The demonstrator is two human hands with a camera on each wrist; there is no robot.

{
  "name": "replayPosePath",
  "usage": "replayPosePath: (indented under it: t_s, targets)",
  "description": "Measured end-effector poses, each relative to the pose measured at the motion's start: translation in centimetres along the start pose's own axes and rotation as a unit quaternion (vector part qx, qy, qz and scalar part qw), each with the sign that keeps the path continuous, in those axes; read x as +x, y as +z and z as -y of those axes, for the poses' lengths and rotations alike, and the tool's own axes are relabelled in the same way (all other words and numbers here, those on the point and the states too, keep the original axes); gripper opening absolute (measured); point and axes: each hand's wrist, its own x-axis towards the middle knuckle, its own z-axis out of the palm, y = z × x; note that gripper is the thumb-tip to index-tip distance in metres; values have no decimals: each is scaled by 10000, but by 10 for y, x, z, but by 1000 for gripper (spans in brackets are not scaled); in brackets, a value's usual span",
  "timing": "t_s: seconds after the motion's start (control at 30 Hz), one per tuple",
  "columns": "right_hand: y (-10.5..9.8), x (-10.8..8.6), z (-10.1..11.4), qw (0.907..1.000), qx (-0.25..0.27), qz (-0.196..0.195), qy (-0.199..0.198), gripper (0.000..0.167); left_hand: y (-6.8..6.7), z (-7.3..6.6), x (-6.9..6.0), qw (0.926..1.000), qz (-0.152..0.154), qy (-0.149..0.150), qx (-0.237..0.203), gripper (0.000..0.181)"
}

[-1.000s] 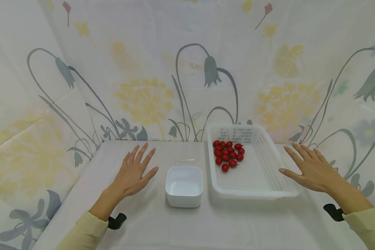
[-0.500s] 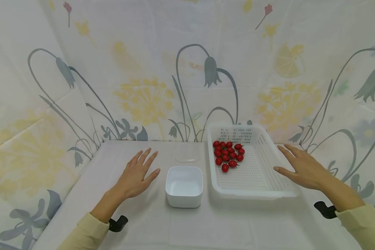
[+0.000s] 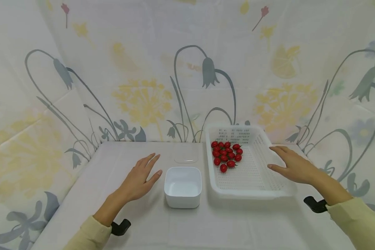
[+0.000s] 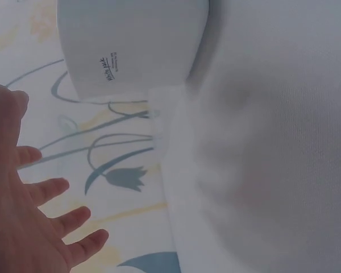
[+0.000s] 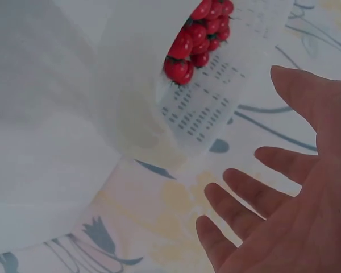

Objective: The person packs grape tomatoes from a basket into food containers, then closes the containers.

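Note:
My left hand (image 3: 139,180) hovers to the left of a square white container (image 3: 183,201), fingers extended and holding nothing. The left wrist view shows small print on the side of that container (image 4: 131,51). At the right edge of a white perforated basket (image 3: 253,192) is my right hand (image 3: 297,166), its fingers loosely straight and holding nothing; in the right wrist view the hand (image 5: 284,205) looks apart from the basket wall. Several red cherry tomatoes (image 3: 224,157) with green stems are gathered in the left part of the basket.
A flat clear lid-like piece (image 3: 186,158) lies behind the white container. White cloth covers the table (image 3: 218,225). A flower-printed curtain (image 3: 150,69) rises along the back and sides.
My right hand has moved left, over the basket's right edge. The left hand has shifted slightly right and nearer to me. The container, basket and tomatoes stay put.

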Motion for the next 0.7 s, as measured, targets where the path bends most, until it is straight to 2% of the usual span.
replayPosePath:
  t_s: [0.17, 0.47, 0.7]
  targets:
    - [-1, 8, 5, 9995, 326, -9, -10, 69, 1, -5, 1, 9980, 69, -72, -619, 63]
    - [-4, 24, 15, 9973, 699, 192, 82, 61, 6, -15, 3, 9861, 265, -480, -1572, 59]
    - [-4, 38, 20, 9947, 846, 507, 284, 59, 11, -18, 3, 9800, 246, -692, -1851, 55]
